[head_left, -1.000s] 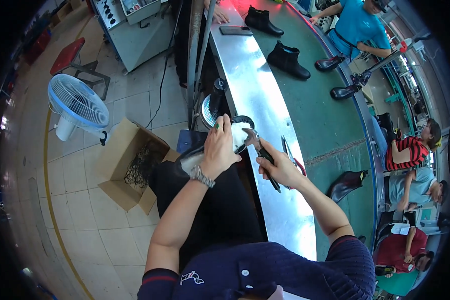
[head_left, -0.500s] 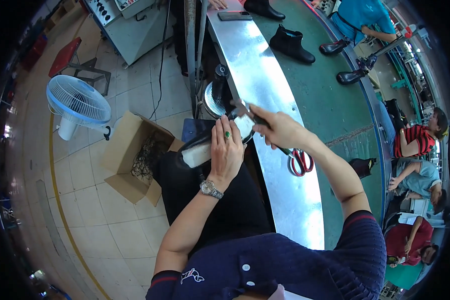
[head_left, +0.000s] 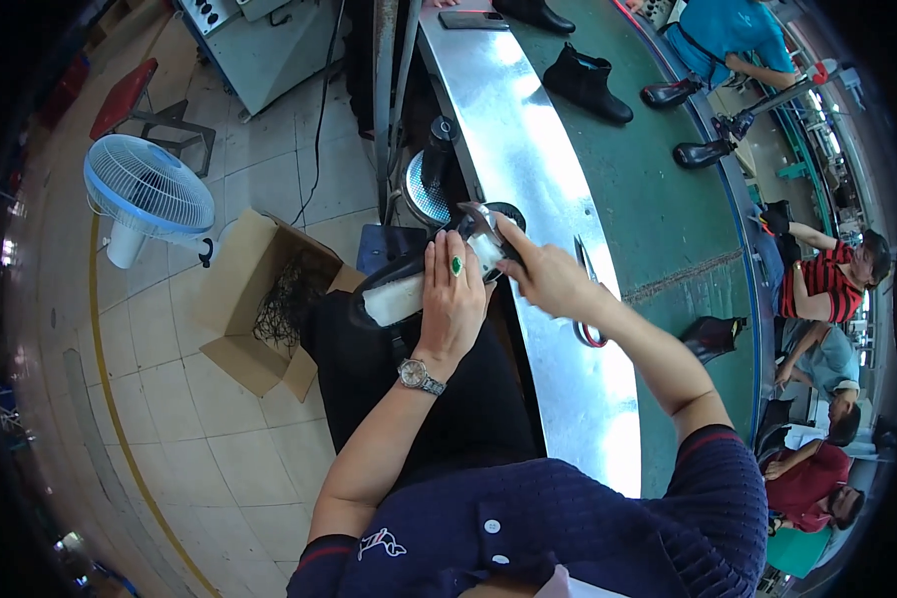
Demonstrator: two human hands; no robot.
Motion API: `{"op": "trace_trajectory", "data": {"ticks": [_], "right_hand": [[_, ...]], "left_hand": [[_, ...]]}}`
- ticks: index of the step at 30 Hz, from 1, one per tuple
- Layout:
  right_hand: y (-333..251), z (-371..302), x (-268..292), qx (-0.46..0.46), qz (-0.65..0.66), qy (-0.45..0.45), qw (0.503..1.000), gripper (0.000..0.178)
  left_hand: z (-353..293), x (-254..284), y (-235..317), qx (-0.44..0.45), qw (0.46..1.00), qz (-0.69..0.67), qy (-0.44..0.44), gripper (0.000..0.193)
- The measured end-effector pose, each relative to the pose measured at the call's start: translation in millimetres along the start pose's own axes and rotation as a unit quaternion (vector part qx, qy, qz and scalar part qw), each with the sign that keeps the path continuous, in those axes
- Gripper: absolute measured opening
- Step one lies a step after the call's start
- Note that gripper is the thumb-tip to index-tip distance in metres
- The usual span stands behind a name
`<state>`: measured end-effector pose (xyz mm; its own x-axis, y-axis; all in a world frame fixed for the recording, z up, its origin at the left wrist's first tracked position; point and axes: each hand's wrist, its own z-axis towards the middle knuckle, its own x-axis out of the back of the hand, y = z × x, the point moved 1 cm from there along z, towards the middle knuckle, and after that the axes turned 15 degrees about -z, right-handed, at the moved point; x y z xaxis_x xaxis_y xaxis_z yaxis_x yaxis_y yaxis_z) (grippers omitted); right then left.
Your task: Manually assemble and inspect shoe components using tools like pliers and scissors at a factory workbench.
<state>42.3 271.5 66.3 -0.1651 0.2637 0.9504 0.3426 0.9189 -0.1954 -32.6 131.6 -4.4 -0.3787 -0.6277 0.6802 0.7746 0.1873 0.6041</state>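
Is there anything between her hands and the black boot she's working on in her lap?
Nothing visible. The left hand lies flat on the black boot, and the right hand touches its upper end by the steel bench edge. The red-handled scissors lie on the bench beside the right hand, out of the way.

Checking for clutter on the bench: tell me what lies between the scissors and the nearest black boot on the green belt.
In the head view, only bare steel counter and green belt lie between the scissors and the boot.
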Motion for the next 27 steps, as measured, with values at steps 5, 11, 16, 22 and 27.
{"op": "trace_trajectory", "data": {"ticks": [5, 11, 16, 22, 27], "right_hand": [[-10.8, -0.1, 19.8, 0.007, 0.125, 0.062, 0.99, 0.06], [-11.5, -9.7, 29.6, -0.032, 0.131, -0.168, 0.977, 0.056], [-23.1, -19.3, 25.2, -0.027, 0.452, -0.294, 0.842, 0.06], [-28.1, -15.6, 14.5, -0.005, 0.338, -0.265, 0.903, 0.056], [-31.8, -25.9, 5.7, 0.035, 0.234, -0.175, 0.956, 0.053]], "left_hand": [[13.1, 32.6, 9.2, 0.067, 0.994, -0.084, -0.004, 0.061], [22.4, 90.9, -31.5, 0.148, 0.975, -0.128, -0.102, 0.046], [18.0, 81.5, -34.9, 0.162, 0.971, -0.163, -0.071, 0.047], [10.1, 93.3, -19.4, 0.17, 0.97, -0.158, -0.078, 0.075], [-11.0, 60.7, -1.6, 0.082, 0.995, 0.022, -0.047, 0.047]]}}
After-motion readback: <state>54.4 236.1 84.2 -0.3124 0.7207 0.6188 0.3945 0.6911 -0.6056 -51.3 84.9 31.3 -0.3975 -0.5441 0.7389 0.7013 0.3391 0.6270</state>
